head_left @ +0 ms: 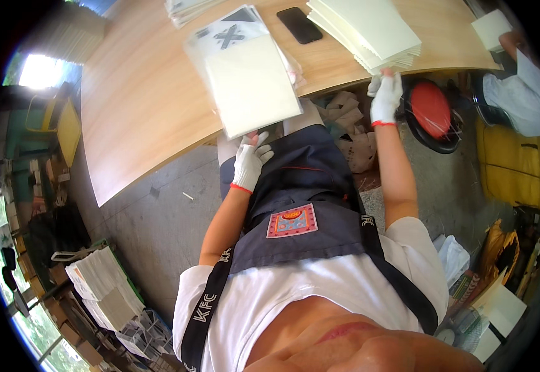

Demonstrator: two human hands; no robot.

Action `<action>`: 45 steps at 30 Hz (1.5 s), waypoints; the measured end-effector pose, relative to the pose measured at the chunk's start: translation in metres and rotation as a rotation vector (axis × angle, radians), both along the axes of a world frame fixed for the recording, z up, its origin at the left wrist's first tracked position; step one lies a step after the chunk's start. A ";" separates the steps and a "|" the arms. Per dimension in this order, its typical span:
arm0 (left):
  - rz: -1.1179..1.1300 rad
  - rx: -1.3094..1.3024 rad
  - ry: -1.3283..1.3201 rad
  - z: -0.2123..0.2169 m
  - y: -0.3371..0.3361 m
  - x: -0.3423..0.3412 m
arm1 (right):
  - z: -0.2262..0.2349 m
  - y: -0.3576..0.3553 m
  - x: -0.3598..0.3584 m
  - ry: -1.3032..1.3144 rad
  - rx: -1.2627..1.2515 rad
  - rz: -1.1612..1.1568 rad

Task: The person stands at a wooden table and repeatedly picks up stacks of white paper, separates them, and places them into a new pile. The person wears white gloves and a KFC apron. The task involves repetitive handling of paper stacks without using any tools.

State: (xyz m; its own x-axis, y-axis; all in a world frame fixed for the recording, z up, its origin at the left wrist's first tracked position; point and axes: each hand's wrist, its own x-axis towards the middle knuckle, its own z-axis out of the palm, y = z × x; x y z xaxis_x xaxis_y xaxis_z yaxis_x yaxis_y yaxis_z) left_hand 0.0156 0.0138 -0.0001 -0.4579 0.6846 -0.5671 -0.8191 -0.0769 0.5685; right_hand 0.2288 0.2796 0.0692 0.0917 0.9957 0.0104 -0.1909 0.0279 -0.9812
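Head view looked straight down at a person in a dark apron sitting at a wooden table (146, 93). Left hand (249, 162), in a white glove, had its fingers closed on the near edge of a cream sheet (254, 84) that lay in a clear plastic sleeve (236, 37) hanging a bit over the near table edge. Right hand (386, 97), gloved too, was pinching the near corner of a stack of cream sheets (369, 28) at the far right. Black phone (299, 25) sat between the two piles, and a red stool (431, 111) stood just right of that hand.
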 end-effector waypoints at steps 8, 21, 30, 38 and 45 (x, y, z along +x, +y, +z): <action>0.097 -0.177 0.399 0.043 0.033 -0.010 | 0.017 0.083 0.040 -0.151 -0.320 0.360; 0.615 -0.003 0.510 0.042 -0.127 -0.174 | -0.003 0.053 0.056 0.347 -0.636 0.506; -0.082 -0.623 0.616 0.054 -0.144 -0.181 | 0.037 0.012 0.045 0.326 -0.198 0.355; -0.489 -0.488 2.011 0.100 0.039 -0.105 | 0.030 -0.047 0.027 0.183 -0.466 0.905; -0.873 -0.938 2.067 0.080 0.099 -0.117 | 0.010 -0.101 0.005 0.301 -0.643 0.689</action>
State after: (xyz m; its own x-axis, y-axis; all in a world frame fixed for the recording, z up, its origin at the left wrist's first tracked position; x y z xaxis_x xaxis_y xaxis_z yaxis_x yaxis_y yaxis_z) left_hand -0.1015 0.1129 0.0803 -0.4589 0.8833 -0.0959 0.8868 0.4620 0.0125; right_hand 0.2338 0.1782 0.0795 -0.5994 0.6407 -0.4797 -0.2093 -0.7039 -0.6787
